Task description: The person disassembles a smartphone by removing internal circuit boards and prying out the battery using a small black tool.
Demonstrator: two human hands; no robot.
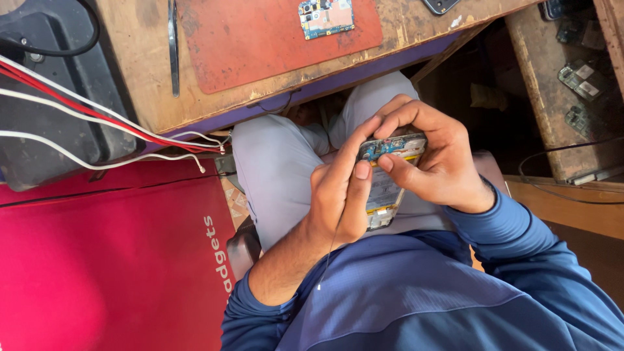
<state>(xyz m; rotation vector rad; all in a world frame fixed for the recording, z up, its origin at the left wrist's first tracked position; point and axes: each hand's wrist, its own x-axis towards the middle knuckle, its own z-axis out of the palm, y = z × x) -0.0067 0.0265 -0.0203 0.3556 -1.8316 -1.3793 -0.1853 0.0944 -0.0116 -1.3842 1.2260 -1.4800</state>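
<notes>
Worn wooden workbench (140, 78), red mat (260, 39), red cloth (97, 260), wooden shelf (552, 91), daylight

A: Hands' surroundings, quick?
B: Left hand (341, 195) and right hand (429, 156) are closed around the opened phone (388, 182) over the lap, no gap between them. At 12 o'clock the wooden bench edge (214, 110) blocks, just beyond the knees.
A: Left side?
B: At 9 o'clock red and white wires (117, 127) hang off the bench; red bag (97, 260) below.
A: Right?
B: At 3 o'clock a wooden shelf (565, 201). Dark gap at 1 o'clock is open.
</notes>
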